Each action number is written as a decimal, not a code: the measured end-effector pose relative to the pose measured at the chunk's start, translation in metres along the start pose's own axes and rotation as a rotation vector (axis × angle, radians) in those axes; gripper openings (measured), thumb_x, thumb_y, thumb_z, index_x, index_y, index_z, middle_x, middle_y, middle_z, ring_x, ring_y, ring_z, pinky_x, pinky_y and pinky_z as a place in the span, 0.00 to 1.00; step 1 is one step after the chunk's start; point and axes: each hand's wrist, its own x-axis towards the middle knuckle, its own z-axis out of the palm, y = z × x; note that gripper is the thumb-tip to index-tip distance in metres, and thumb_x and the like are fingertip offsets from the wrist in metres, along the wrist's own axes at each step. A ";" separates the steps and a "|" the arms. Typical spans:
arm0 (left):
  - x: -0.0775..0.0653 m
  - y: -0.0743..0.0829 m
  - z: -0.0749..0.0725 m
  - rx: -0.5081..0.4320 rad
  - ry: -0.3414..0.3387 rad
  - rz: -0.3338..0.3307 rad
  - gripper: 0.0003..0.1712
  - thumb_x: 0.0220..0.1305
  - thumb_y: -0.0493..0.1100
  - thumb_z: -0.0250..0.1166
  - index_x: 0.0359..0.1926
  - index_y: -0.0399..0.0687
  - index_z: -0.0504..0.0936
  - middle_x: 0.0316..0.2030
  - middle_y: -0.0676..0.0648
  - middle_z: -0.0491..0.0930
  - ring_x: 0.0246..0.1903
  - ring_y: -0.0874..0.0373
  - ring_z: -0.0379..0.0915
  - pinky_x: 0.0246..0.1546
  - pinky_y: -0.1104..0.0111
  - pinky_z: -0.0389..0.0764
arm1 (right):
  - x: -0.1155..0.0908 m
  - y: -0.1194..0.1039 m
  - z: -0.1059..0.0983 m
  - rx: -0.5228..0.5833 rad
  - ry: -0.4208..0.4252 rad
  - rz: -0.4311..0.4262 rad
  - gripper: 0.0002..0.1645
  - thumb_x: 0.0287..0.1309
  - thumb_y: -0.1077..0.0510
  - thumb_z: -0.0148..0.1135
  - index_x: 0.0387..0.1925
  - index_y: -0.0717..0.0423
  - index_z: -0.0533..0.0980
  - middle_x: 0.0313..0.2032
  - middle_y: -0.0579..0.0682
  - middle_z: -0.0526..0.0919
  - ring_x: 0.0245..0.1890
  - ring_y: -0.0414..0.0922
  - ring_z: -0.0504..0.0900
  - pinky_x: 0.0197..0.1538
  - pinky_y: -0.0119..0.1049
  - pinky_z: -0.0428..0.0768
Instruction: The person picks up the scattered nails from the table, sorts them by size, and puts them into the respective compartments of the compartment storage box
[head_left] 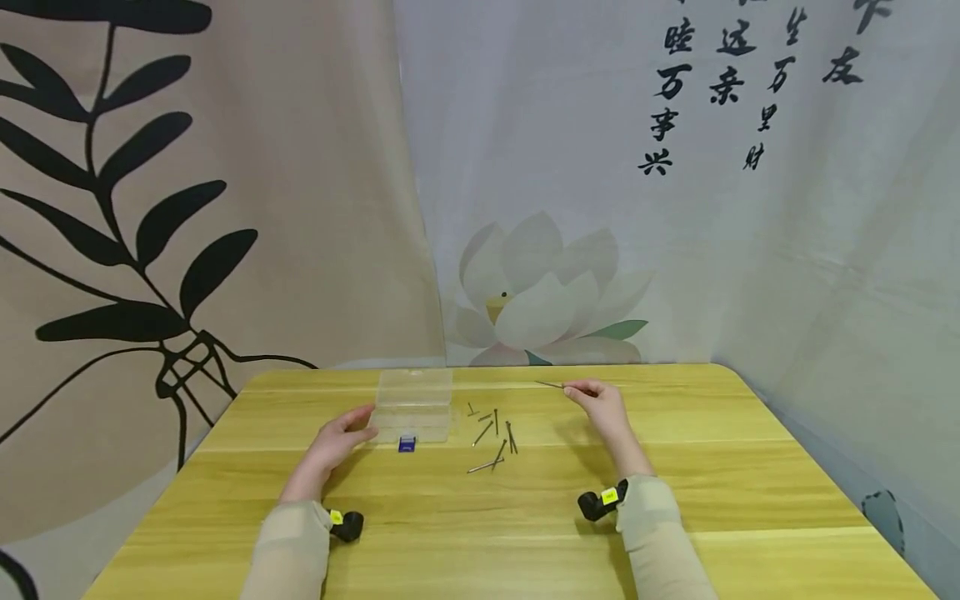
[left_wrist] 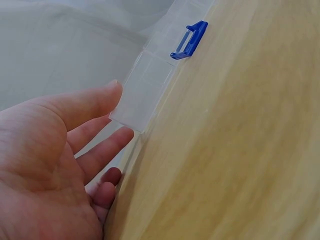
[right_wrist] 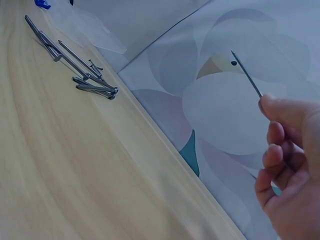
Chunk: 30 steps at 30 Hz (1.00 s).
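My right hand [head_left: 600,406] is raised at the right and pinches a long thin nail [right_wrist: 246,74] between thumb and fingertips; its point sticks out to the left in the head view. At the left side of a clear plastic box [head_left: 411,425] lies my left hand [left_wrist: 75,145], thumb and fingers extended with their tips right at the box's end corner. The box has its lid [head_left: 415,385] raised and leaning back, and a blue latch [left_wrist: 190,41] on its front. Several loose nails [right_wrist: 75,62] of different lengths lie scattered on the table to the right of the box.
The wooden table [head_left: 480,542] reaches back to a hanging cloth [head_left: 570,208] printed with a flower, leaves and writing. Each wrist wears a small black camera, the left one [head_left: 347,527] and the right one [head_left: 600,502] both close over the tabletop.
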 end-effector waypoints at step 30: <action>0.000 0.000 0.002 0.051 0.039 0.022 0.32 0.68 0.41 0.61 0.70 0.39 0.64 0.65 0.30 0.64 0.64 0.37 0.59 0.61 0.48 0.64 | 0.023 -0.031 0.039 0.060 -0.141 -0.078 0.16 0.61 0.54 0.66 0.45 0.61 0.83 0.43 0.53 0.83 0.47 0.50 0.78 0.56 0.53 0.72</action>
